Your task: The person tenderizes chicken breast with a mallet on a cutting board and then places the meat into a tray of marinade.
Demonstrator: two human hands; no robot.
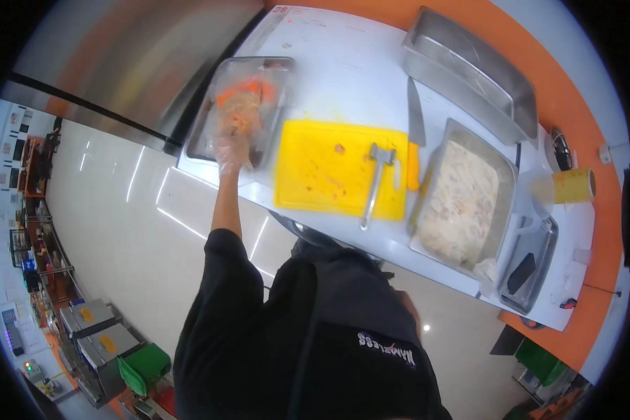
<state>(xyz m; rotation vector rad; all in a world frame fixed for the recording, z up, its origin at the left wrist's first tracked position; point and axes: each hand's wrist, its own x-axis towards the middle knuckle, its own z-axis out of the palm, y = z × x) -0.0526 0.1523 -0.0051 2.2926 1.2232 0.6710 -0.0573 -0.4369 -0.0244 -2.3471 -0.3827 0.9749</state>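
My left hand (233, 147), in a clear plastic glove, reaches into a shallow metal tray (199, 126) at the table's left end. Orange, wet-looking food (260, 86) lies there around the fingers. Blur hides whether the hand grips any of it. My right hand is out of view; only a bit of that arm shows beside my body. Right of the tray, a yellow cutting board (315, 157) carries small scraps and a metal meat mallet (376, 184). A kitchen knife (416, 118) with a yellow handle lies along the board's right edge.
A deep steel pan (508, 194) holds pieces in pale flour (459, 205). Behind it stands a larger steel pan (472, 73). Farther right are a translucent plastic jug (535, 194), a yellow can-like container (575, 186) and a small metal tray (547, 247) with a flat black object (522, 273).
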